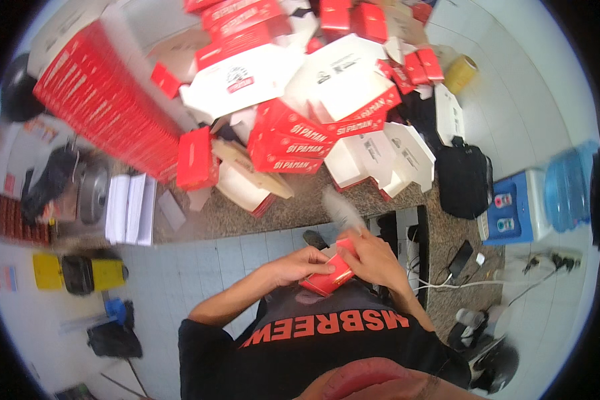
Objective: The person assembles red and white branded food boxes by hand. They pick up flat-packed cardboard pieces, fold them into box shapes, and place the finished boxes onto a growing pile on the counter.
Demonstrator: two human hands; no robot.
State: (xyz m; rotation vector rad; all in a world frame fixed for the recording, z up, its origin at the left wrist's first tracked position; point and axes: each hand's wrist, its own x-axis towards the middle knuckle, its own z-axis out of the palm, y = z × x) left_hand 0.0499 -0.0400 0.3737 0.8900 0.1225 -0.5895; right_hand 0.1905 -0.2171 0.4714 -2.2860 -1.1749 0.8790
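Observation:
Close to my body, in front of the black shirt, I hold a small red cardboard food box [327, 281]. My left hand [299, 264] grips its left side, thumb laid over the red face. My right hand [376, 263] is closed around its right upper edge. A pale flap [344, 211], smeared by motion, sticks up past my right fingers; it looks like part of the same box. Just beyond, on the counter, lie an opened white-lined box [245, 188] and another with its lid up [363, 159].
A speckled stone counter [233, 225] bears a heap of red and white boxes [293, 143] and a tall leaning stack of red ones [107, 100]. Books [130, 210] lie left. At right are a black bag [465, 180] and a blue water dispenser [510, 207] with hanging cables.

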